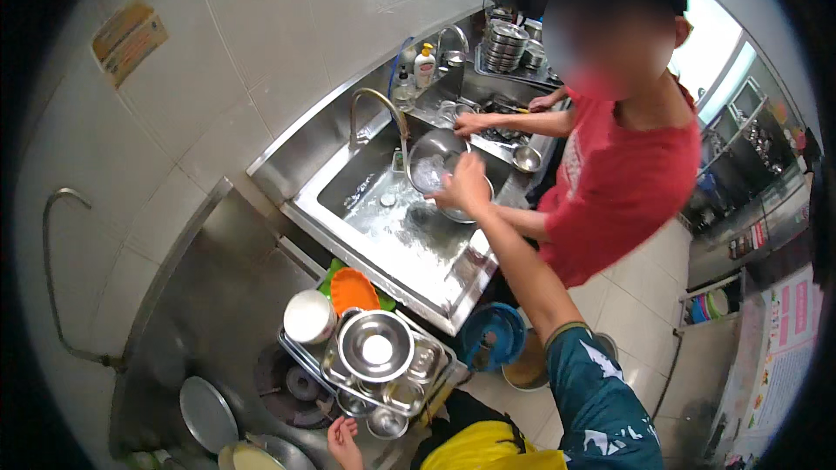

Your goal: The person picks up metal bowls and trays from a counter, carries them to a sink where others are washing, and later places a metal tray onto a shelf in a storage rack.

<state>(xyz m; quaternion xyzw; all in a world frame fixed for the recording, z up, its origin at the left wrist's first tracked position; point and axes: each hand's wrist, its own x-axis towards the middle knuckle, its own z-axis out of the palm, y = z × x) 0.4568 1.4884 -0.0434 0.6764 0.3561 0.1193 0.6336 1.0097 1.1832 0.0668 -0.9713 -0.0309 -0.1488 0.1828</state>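
My right hand point(462, 181), slightly blurred, reaches over the sink and grips the lower right rim of a steel bowl point(428, 153). The bowl tilts below the curved tap point(382, 101), with clear water in it. Partly hidden behind my hand is another round metal vessel point(486, 199). A co-worker's hand point(473, 124) is at the bowl's upper edge; I cannot tell if it touches. My left hand point(344, 442) holds nothing, fingers loosely bent, beside a small steel bowl point(387, 423) at the tray's edge.
A co-worker in a red shirt point(627, 196) stands close at the sink point(366, 264). A tray point(307, 356) of steel bowls, a white container point(309, 316) and an orange dish point(354, 290) overhangs a burner point(304, 384). Below stands a blue basin point(493, 336). Stacked steel dishes point(506, 46) stand beyond.
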